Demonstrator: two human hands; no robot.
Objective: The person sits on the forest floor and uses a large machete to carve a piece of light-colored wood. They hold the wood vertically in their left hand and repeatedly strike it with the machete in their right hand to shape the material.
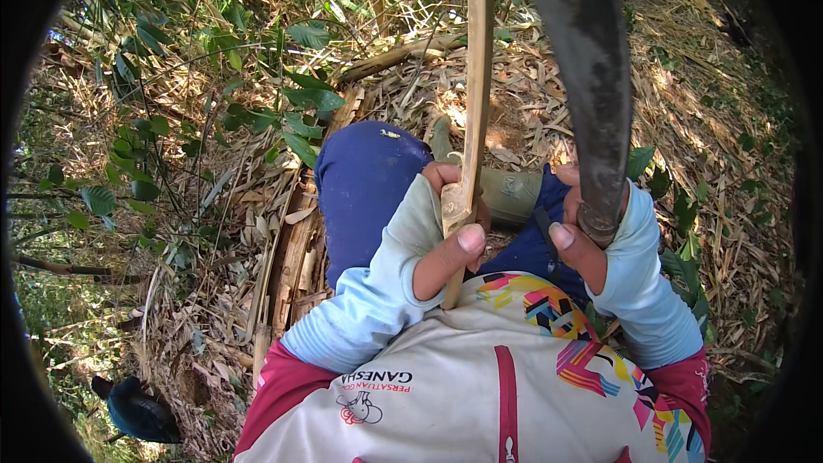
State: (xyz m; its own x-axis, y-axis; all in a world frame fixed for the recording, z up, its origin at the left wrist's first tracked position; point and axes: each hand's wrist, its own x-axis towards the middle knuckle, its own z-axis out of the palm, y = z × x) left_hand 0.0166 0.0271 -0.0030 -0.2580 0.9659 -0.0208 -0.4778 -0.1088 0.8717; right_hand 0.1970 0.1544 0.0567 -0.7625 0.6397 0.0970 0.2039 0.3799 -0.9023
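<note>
My left hand (pixel 453 236) is closed around the lower part of a long, flat strip of split bamboo or wood (pixel 477 77). The strip stands nearly upright, with a pointed upper end and a pale, freshly cut patch just above my thumb. A small curl of shaving clings beside that patch. My right hand (pixel 591 227) grips a machete with a broad, dark, curved blade (pixel 596 69). Its handle is hidden in my fingers, and the blade rises past the top of the view. Blade and strip are apart, side by side.
Under my arms lies a thick green bamboo pole (pixel 510 195), between my blue-trousered legs (pixel 370 180). Split bamboo pieces (pixel 296 249) lie to the left on dry leaves (pixel 523 111). Leafy green plants (pixel 313 103) grow at the far left. A dark object (pixel 141 411) rests at the lower left.
</note>
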